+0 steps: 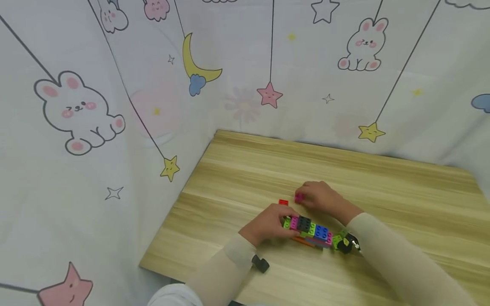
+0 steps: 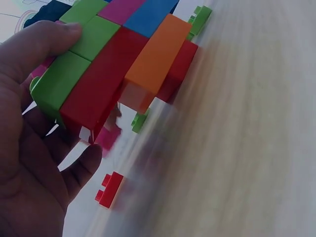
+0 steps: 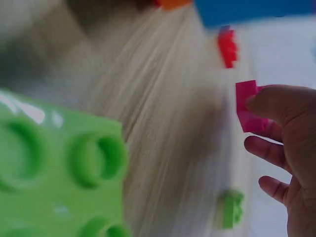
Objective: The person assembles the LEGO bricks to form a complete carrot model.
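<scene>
My left hand grips the near end of a long assembly of building bricks, with green, pink, black and blue bricks along its top. In the left wrist view its red and orange bricks face the camera, and the thumb lies over the green ones. Beyond it, my right hand pinches a small pink brick between thumb and fingers. A loose red brick lies on the table just past the left hand.
Green bricks sit beside the right forearm, near a dark round object. A small green brick lies below the right hand in its wrist view. The wooden table meets patterned white curtains at the back and left.
</scene>
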`<state>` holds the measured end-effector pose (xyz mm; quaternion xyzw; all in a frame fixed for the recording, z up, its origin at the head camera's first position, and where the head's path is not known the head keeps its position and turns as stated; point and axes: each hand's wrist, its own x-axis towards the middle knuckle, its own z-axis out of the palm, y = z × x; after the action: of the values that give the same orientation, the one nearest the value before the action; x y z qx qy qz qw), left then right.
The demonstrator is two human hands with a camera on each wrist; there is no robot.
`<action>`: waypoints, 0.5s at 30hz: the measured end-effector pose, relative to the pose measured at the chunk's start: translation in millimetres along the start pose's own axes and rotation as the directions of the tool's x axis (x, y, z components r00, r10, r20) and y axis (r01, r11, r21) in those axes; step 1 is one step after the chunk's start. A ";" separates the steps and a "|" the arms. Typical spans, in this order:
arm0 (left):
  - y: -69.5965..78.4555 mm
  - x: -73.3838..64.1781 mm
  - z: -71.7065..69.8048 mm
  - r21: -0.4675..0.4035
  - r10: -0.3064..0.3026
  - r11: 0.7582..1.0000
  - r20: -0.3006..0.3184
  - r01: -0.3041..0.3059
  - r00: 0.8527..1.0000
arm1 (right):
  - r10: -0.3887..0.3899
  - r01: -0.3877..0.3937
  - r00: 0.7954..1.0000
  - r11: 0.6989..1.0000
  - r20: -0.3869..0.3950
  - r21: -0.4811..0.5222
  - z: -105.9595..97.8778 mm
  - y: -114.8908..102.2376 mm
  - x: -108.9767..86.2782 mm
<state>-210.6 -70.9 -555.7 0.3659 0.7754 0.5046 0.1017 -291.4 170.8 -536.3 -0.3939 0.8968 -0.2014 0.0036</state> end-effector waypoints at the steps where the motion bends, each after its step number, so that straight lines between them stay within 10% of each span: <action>1: -0.4 0.8 1.0 -0.003 -0.003 1.000 -0.003 0.003 1.000 | 0.042 -0.040 0.998 0.999 -0.041 0.035 -4.0 -0.9 -8.4; 4: -0.9 3.3 4.7 -0.008 -0.016 1.000 -0.024 0.016 1.000 | 0.152 -0.118 0.967 0.978 -0.203 0.170 -20.9 -9.6 -38.5; 10: -2.5 5.6 11.1 0.014 -0.051 0.999 -0.080 0.052 0.995 | 0.183 -0.048 0.844 0.962 -0.505 0.270 -35.9 -49.7 -97.1; 15: -4.8 8.0 14.3 0.072 0.017 0.997 -0.095 -0.010 0.995 | 0.139 -0.011 0.823 0.974 -0.551 0.228 -19.2 -71.8 -120.7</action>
<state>-211.0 -56.5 -564.9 0.3499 0.7945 0.4941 0.0477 -160.7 219.4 -510.9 -0.2785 0.8456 -0.4038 -0.2104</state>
